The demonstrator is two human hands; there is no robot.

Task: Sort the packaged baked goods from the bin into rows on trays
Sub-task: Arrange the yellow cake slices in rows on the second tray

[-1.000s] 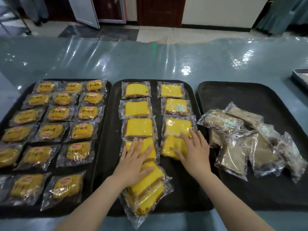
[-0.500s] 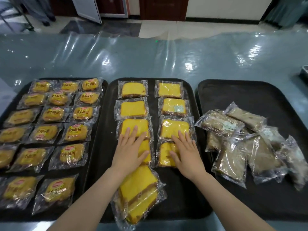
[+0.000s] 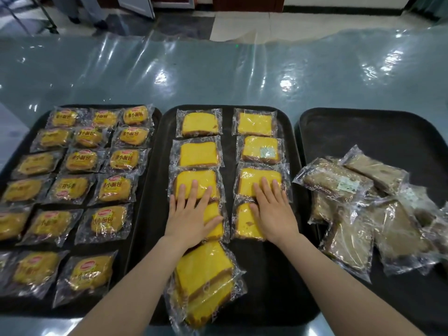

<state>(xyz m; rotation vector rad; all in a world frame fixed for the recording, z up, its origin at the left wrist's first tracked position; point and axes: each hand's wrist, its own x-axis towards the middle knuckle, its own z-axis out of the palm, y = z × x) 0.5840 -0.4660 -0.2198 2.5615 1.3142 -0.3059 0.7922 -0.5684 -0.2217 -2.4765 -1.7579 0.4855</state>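
I see both flat hands slid up — left hand (image 3: 191, 219), right hand (image 3: 272, 213) pressing yellow cakes (image 3: 197, 184), gripping nothing; rows tighter.

Three trays (image 3: 228, 112) black. Middle tray: cake slices (image 3: 198, 154) bright yellow with brown crust edge, in clear wrappers with faint white printed borders. Left tray: small bread packs (image 3: 124, 159) golden yellow, red oval logo, dark lettering. Right tray: brown cake packs (image 3: 338, 181), clear film, one with pale green label. Table cover (image 3: 218, 76) glossy grey-blue plastic.
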